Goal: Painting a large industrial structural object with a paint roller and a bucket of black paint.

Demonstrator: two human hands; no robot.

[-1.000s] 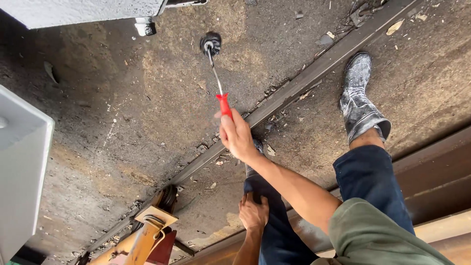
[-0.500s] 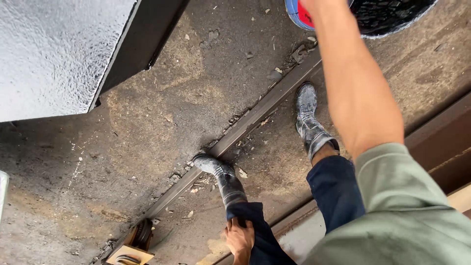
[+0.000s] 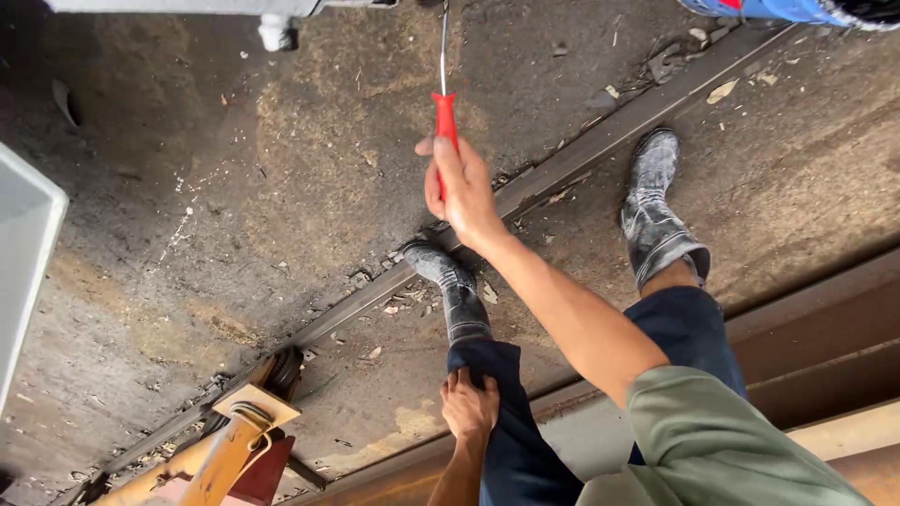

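**Screwdriver held out over the dirty floor**

Out in front of me, above the stained concrete floor [image 3: 234, 234], my right hand [image 3: 461, 192] is wrapped tight around the red handle of a screwdriver [image 3: 443, 117]. Its thin metal shaft points away from me and runs up to the top edge of the view, so I cannot see the tip. My thumb lies along the left side of the handle and my bare forearm stretches back to a green sleeve [image 3: 712, 440] at the lower right.

My left hand [image 3: 469, 408] is low in the view, its fingers closed on the dark blue trouser leg [image 3: 497, 375] at my left knee. It holds cloth and nothing else.

Below the screwdriver, my 2 grey, dust-caked boots [image 3: 652, 211] stand on the floor, the left one just under my right wrist and the right one well apart from it. A long metal rail [image 3: 581, 159] set into the floor runs on a slant from lower left to upper right, passing between the boots, with wood chips and scraps lying along it.

At the lower left of the rail sits a small wheel [image 3: 284, 367] beneath a tan wooden piece [image 3: 234, 440]. A pale grey panel [image 3: 23, 253] stands at the left edge, and a blue rim [image 3: 778, 9] shows at the top right.
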